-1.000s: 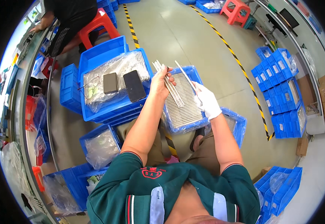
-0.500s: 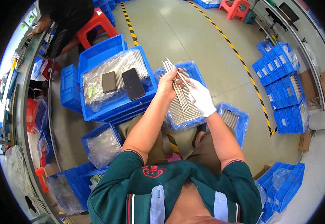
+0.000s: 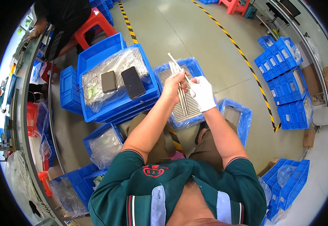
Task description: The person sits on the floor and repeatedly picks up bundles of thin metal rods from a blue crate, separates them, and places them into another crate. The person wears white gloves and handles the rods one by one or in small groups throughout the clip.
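Above a blue bin (image 3: 198, 67) lined with clear plastic, my bare left hand (image 3: 172, 88) is closed around several thin metal rods (image 3: 183, 104). Their lower ends stick out below the fingers, toward me. My right hand (image 3: 203, 95), in a white glove, pinches a single metal rod (image 3: 172, 58) that slants up and left across the left hand's bundle. Rows of similar rods (image 3: 166, 76) lie side by side in the bin underneath. The fingertips of both hands are close together, and the fingers partly cover where the rods cross.
At left, stacked blue bins (image 3: 152, 71) carry plastic-covered rods, a black phone (image 3: 133, 83) and a dark box (image 3: 109, 81). Another lined bin (image 3: 245, 124) stands by my right forearm. More bins (image 3: 284, 90) are stacked at right. A person (image 3: 64, 19) works beside a red stool (image 3: 96, 26).
The single rod in my right hand now slants across the bundle, its far end reaching farther up and left. The bundle in my left hand has shifted slightly and stands a little more upright.
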The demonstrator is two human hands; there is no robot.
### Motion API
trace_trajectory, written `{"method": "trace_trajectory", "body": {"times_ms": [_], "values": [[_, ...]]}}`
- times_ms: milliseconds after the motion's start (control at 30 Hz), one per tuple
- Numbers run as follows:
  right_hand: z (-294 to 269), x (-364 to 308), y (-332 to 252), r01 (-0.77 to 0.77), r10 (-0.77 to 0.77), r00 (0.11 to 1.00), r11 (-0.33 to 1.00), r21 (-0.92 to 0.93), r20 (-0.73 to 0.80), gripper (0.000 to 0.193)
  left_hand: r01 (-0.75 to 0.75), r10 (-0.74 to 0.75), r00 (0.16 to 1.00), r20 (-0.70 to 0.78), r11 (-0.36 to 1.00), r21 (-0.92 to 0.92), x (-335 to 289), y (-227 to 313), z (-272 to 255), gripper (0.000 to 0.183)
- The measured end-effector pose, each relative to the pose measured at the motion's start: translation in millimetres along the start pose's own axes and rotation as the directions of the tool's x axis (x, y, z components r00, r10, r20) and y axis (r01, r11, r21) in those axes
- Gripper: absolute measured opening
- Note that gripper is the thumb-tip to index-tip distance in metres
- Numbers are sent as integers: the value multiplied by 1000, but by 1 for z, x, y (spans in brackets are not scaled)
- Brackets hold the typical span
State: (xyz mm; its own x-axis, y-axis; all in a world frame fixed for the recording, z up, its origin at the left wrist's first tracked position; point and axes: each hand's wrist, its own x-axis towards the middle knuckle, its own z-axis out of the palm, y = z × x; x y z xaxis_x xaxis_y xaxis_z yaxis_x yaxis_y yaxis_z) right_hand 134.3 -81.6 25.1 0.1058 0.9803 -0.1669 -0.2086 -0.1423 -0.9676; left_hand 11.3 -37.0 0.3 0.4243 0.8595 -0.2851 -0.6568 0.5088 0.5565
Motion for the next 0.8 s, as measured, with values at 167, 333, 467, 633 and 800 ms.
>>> {"method": "trace_trajectory", "body": {"times_ms": [167, 333, 467, 633, 800], "values": [[3, 9, 12, -8, 8, 993, 1000, 3, -121, 13, 6, -5, 999, -40, 1000, 28, 4, -8, 2, 20], [1, 18, 13, 15, -44, 983, 987, -162, -177, 17, 31, -24, 998, -57, 992, 124, -3, -20, 10, 24], [-11, 27, -2, 139, -224, 970, 826, -546, -92, 26, -10, 14, 1000, -9, 949, 315, -2, -6, 0, 23], [-36, 68, 8, -6, 9, 1000, 856, -518, 2, 39, 116, -154, 988, 24, 828, 549, -8, -23, 3, 23], [-76, 103, 12, 67, -287, 867, 877, -475, -407, 34, 342, -416, 908, 60, 814, 469, -21, -35, 6, 23]]}}
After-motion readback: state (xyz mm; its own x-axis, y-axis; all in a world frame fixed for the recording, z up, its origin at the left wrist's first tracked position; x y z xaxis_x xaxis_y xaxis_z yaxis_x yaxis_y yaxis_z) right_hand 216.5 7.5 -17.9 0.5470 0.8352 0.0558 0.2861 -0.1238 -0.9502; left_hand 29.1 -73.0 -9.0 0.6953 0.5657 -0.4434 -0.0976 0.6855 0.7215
